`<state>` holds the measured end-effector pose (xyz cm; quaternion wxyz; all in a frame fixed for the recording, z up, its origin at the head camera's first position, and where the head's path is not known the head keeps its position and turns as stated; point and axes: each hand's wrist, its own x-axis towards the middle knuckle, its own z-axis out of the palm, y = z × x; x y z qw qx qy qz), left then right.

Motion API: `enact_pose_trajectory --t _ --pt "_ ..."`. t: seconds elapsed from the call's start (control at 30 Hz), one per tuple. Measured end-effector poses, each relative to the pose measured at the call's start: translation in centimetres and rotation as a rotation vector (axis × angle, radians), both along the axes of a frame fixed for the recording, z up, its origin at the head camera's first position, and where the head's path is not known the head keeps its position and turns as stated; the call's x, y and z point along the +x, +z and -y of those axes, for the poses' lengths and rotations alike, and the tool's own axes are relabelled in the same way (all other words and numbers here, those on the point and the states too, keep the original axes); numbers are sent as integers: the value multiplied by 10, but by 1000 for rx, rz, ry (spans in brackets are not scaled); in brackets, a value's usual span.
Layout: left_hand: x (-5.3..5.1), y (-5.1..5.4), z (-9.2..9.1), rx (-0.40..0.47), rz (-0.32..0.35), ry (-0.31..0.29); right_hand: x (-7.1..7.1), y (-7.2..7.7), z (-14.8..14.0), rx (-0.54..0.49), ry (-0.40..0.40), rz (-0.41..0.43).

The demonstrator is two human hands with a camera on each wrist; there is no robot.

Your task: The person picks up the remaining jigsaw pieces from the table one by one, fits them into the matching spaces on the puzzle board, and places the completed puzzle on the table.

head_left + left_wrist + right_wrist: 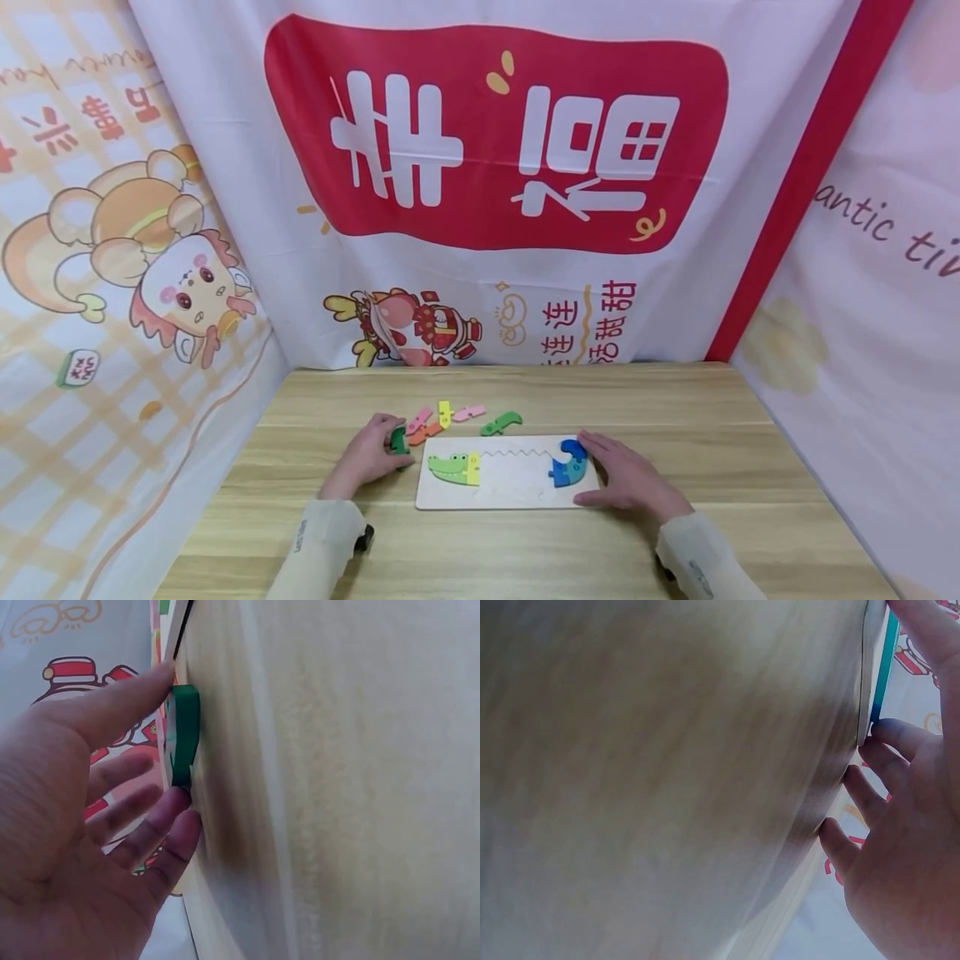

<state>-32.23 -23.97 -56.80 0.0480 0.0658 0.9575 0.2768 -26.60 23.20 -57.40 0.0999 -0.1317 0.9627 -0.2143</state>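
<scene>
A pale wooden puzzle board [517, 498] lies flat on the table. At its left end sits a light green crocodile head piece [450, 469] beside a yellow piece [473, 469]; blue pieces [572, 463] form a curved part at the right end. Left of the board, my left hand [371, 451] holds a dark green puzzle piece [184, 735] between thumb and fingers, close to the tabletop. My right hand [628, 477] rests at the board's right end, fingers spread, thumb by the near corner. In the right wrist view, its fingertips [877, 727] touch the board edge and table.
Behind the board lie loose pieces: a curved green one [501, 423], a yellow one [446, 414], an orange one [425, 432] and two pink ones [469, 412]. The wooden table [495, 558] meets a printed cloth [495, 275] at the back, with more cloth on both sides.
</scene>
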Motion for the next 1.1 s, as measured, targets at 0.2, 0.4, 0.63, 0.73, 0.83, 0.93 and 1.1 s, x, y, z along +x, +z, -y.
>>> enact_pose_trajectory --t 0.2,0.4,0.63,0.73,0.83,0.93,1.1 --pt "4 6 0 -3 110 -31 0 0 -1 5 3 1" --pt "5 6 0 -15 98 -38 1 1 -1 -1 1 6" --pt "5 9 -2 7 48 10 1 2 -1 -2 12 -5" --pt "5 10 -3 88 49 33 1 1 -1 -6 13 -10" --pt "4 9 -2 200 43 27 1 1 0 -10 11 -10" --pt "4 9 -2 323 57 15 1 2 0 -14 8 -7" --pt "9 12 0 584 196 -3 2 2 0 -6 9 -5"
